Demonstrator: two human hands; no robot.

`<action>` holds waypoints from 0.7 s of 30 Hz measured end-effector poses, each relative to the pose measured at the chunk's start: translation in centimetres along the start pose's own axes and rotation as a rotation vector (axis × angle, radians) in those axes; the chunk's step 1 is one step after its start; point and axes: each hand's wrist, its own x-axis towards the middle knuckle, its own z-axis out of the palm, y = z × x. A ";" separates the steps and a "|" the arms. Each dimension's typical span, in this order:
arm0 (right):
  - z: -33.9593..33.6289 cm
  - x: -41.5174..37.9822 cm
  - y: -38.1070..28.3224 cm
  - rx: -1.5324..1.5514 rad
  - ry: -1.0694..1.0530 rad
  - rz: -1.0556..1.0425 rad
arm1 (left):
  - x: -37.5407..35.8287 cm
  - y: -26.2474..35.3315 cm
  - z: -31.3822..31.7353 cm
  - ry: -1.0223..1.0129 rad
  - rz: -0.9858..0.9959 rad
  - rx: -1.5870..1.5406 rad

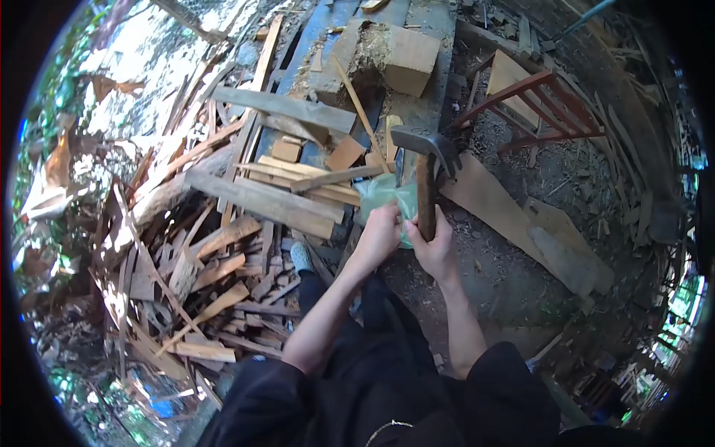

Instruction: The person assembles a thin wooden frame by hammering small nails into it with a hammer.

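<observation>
My right hand [438, 249] is closed around the wooden handle of a claw hammer [425, 182], which stands upright with its dark metal head at the top. Beside it, my left hand [383, 232] pinches the edge of a pale green plastic bag [378, 194]. The bag hangs just beyond my fingers, partly behind the hammer handle; its contents cannot be made out. Fingertips of the right hand lie close to the bag too. A thin wooden stick [361, 112] slants down toward the bag from a wood block.
A plank bench [424, 30] carries a squared wood block [411, 61] and loose boards [283, 109]. Split scrap wood [223, 298] is heaped at the left. To the right are a reddish slatted wooden frame [547, 112] and a flat brown sheet [495, 197] on the ground.
</observation>
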 end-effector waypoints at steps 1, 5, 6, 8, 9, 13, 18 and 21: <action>-0.3 -1.0 -0.5 -0.006 -0.019 -0.002 | -1.5 -0.6 0.6 -0.084 -0.074 0.213; -0.4 -7.0 -1.7 -0.056 -0.090 0.064 | -6.8 -3.4 3.0 -0.309 -0.063 0.146; -0.3 -7.8 -1.5 -0.062 -0.112 0.028 | -7.1 -4.4 3.1 -0.427 0.098 0.109; -0.3 -9.7 -2.4 0.000 -0.188 0.084 | -8.3 -5.1 2.3 -0.740 0.110 0.075; 0.0 -11.0 -2.5 0.078 -0.236 0.167 | -9.0 -5.1 2.6 -0.740 0.120 0.076; 2.2 -14.8 -3.2 -0.023 -0.212 0.013 | -12.6 -5.4 4.0 -0.734 0.196 0.168; 2.8 -15.8 -5.3 0.022 -0.416 -0.050 | -15.2 -5.9 5.1 -0.768 0.309 0.299; 2.9 -16.5 -5.3 -0.029 -0.410 -0.081 | -16.4 -6.5 4.8 -0.787 0.337 0.360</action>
